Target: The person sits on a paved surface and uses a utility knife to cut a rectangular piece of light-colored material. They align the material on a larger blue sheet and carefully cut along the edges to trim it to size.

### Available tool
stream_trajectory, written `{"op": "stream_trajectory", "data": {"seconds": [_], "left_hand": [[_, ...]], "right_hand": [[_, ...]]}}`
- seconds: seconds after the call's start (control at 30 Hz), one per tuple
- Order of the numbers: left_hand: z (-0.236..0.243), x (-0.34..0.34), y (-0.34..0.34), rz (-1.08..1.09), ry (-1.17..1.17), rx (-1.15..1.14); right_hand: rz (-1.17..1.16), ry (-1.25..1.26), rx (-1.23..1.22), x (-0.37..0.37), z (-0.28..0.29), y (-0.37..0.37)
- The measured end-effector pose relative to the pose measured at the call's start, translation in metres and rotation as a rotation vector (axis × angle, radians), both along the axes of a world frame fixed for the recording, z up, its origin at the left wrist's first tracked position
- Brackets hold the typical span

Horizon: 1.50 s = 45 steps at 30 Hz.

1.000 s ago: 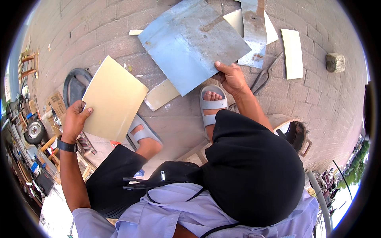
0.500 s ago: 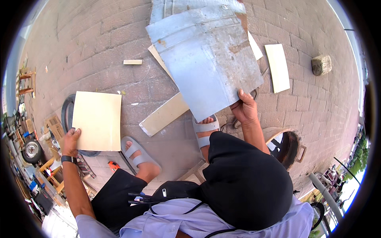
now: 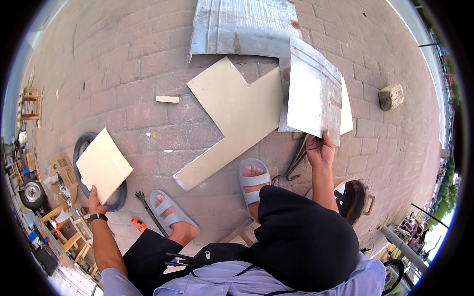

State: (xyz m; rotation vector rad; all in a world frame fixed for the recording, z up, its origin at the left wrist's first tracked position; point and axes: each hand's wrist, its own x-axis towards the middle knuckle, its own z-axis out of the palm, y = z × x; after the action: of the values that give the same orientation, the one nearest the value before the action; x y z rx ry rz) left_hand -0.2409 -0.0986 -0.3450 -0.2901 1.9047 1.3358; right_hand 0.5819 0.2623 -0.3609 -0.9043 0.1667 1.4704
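Near my feet: an orange tool [image 3: 138, 225] and a long dark tool [image 3: 150, 212] lie on the paved ground [image 3: 217, 207], beside my left sandal [image 3: 170, 212].
Left grip: my left grip [image 3: 96, 203] is clamped on the lower corner of a cream panel [image 3: 105, 165], which I hold tilted above a black ring [image 3: 119, 197].
Right grip: my right grip [image 3: 321, 149] is clamped on the near edge of a grey metal sheet [image 3: 316, 89], thumb on top; I cannot tell if its far end touches something.
Beside right grip: the dark shears [image 3: 297, 160] lie on the ground, unused.
Large cream sheet: it lies flat ahead [image 3: 242, 118], with a stepped outline.
How far along: I judge the pieces are already separate, but the sorting is unfinished, because both my pieces are not yet released.
Farther: a small cream strip [image 3: 167, 99], a block [image 3: 391, 96], then a ribbed metal sheet [image 3: 242, 27].
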Motion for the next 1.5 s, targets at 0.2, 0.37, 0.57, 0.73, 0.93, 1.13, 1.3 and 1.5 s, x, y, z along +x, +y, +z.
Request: {"op": "stream_trajectory", "data": {"seconds": [0.2,0.37,0.57,0.73,0.93,1.13,1.3,1.5], "left_hand": [[-0.055,0.027,-0.002,0.16,-0.048,-0.038],[-0.075,0.041,0.005,0.066,0.188,-0.3],[-0.046,0.219,0.123,-0.831,1.204,-0.537],[-0.028,0.387,0.202,-1.254,0.801,0.016],[-0.064,0.529,0.314,-1.132,0.338,0.328],[-0.08,0.621,0.41,-1.118,0.323,0.33],[-0.097,0.645,0.44,-1.035,-0.026,0.273],[-0.064,0.614,0.458,-0.962,-0.255,0.299]], "right_hand": [[0.009,-0.046,0.036,0.015,0.003,-0.001],[0.006,-0.009,0.078,0.012,0.0,0.003],[-0.037,-0.003,0.166,0.029,0.016,0.015],[-0.05,-0.018,0.198,0.055,0.016,0.02],[-0.089,0.006,0.205,0.067,0.031,0.016],[-0.122,-0.047,0.215,0.094,0.041,0.008],[-0.15,-0.042,0.21,0.107,0.042,0.013],[-0.123,0.001,0.221,0.111,0.038,0.01]]}}
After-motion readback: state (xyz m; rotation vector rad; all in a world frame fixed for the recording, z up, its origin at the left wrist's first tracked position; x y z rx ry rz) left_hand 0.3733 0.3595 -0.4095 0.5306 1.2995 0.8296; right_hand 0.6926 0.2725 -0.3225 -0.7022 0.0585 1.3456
